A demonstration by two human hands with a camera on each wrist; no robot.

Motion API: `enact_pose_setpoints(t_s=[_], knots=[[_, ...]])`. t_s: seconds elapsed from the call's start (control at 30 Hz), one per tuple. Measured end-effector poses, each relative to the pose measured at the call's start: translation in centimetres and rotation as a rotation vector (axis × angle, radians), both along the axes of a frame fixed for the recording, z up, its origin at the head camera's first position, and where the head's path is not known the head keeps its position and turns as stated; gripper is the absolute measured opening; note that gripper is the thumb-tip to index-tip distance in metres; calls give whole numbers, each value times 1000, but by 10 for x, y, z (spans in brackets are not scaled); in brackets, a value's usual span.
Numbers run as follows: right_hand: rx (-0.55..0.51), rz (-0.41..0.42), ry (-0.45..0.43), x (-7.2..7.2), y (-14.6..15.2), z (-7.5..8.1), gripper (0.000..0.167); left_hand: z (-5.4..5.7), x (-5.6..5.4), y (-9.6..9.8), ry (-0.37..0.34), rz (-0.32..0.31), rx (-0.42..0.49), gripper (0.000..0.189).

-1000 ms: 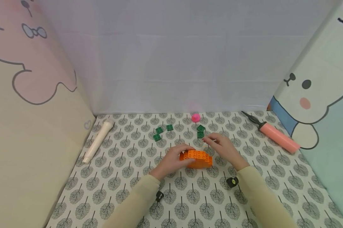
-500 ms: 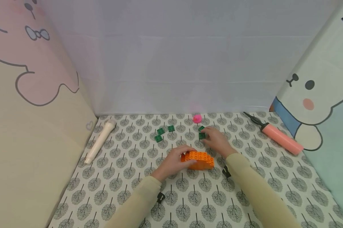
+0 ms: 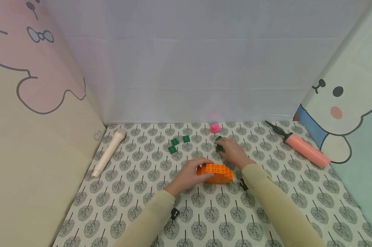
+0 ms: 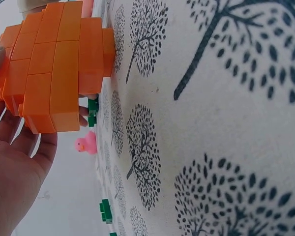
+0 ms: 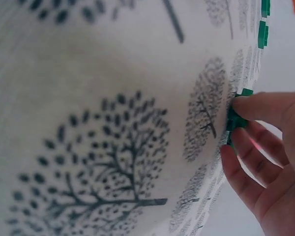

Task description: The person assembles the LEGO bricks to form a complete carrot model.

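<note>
Right grip (image 3: 234, 152) has advanced and now pinches the nearer green brick (image 3: 219, 148); left grip (image 3: 188, 173) still holds the orange brick assembly (image 3: 218, 174). Brick pickup appears begun.

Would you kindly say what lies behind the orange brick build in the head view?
Behind the orange brick build are the right hand pinching a green brick, a second brick and, farther back, a pink duck. Whatever sits against its far side is hidden.
</note>
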State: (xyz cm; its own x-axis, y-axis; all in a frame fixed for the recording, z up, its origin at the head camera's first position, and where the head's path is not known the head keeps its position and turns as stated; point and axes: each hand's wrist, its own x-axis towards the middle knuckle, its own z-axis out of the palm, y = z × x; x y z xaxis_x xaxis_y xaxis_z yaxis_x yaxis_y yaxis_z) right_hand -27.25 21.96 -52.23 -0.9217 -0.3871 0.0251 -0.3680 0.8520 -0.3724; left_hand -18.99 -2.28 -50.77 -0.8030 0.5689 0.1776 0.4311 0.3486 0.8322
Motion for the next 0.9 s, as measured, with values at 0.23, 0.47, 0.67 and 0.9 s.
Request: enact_pose_setpoints(t_s=[0.23, 0.47, 0.67, 0.9], knots=[[31, -18, -74, 3, 1, 6, 55, 1, 0, 0, 2, 6, -16, 38], [-97, -58, -94, 7, 11, 8, 57, -1, 0, 0, 3, 5, 0, 38], [-320, -84, -130, 18, 21, 10, 40, -5, -1, 0, -2, 13, -17, 40], [-522, -122, -212, 32, 28, 13, 36, -6, 0, 1, -3, 13, -15, 41]])
